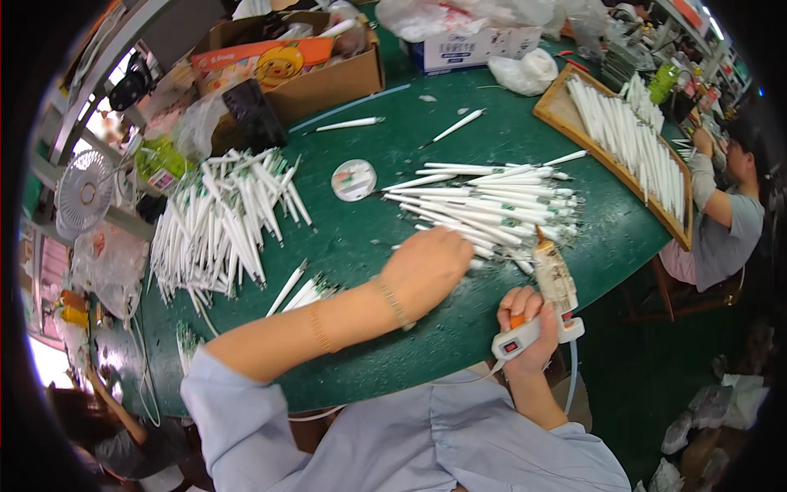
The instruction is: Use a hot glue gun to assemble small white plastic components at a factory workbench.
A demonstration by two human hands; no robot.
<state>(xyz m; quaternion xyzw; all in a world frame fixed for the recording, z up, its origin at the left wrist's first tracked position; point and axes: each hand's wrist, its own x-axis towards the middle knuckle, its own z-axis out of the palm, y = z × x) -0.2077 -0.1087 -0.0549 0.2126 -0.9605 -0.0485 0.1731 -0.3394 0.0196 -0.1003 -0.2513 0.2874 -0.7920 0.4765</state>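
Note:
My right hand [529, 328] grips a white glue gun [556, 283] with a stained, worn front, its nozzle pointing up and away from me. A pale glue stick [573, 377] hangs from the gun's back. My left hand [430, 271] reaches across to the near side of a heap of slim white pen-like sticks [484, 201] with dark tips and green bits. Its fingers are bent down against the heap, and the back of the hand hides what they hold, if anything. A smaller bunch of the sticks [305, 293] lies beyond my left forearm.
A large pile of white sticks [221, 221] lies at left, near a small fan [86, 193]. A wooden tray [607, 143] of sticks stands at right. A round lid-like disc [354, 179] and a cardboard box [328, 86] lie farther back. A co-worker [725, 213] sits at right.

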